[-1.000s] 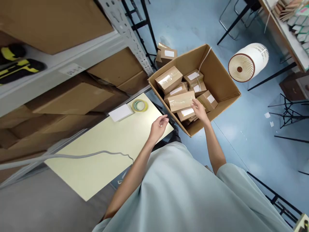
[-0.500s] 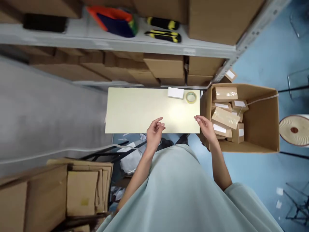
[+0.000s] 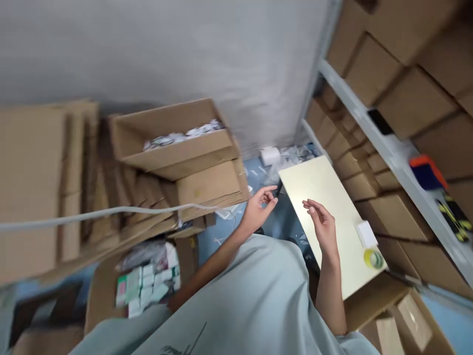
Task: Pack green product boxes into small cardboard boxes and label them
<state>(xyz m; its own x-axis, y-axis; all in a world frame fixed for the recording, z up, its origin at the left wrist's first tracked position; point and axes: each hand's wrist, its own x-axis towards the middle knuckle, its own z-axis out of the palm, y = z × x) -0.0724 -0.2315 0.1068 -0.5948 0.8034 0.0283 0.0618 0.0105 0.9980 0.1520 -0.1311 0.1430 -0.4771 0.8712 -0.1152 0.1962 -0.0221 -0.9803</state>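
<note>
Both hands hang in the air in front of the body. My left hand [image 3: 260, 208], fingers loosely curled and apart, holds nothing and is left of the pale tabletop [image 3: 314, 190]. My right hand [image 3: 322, 224] appears over the tabletop's near edge, its fingers bent and empty. On the tabletop's far right part lie a white box [image 3: 366, 233] and, beside it, a yellow-green tape roll [image 3: 373, 259]. Neither hand touches them.
An open carton [image 3: 177, 155] with crumpled white pieces stands left, near flattened cardboard [image 3: 31, 192]. Small boxes [image 3: 148, 286] fill a lower carton. A grey cable [image 3: 111, 211] crosses the left. Shelving [image 3: 391, 148] rises right; a carton of parcels [image 3: 384, 296] is lower right.
The view has turned left, bringing the left-side cartons into sight and shifting the tabletop and shelf to the right. My hands are closer together, both still empty.
</note>
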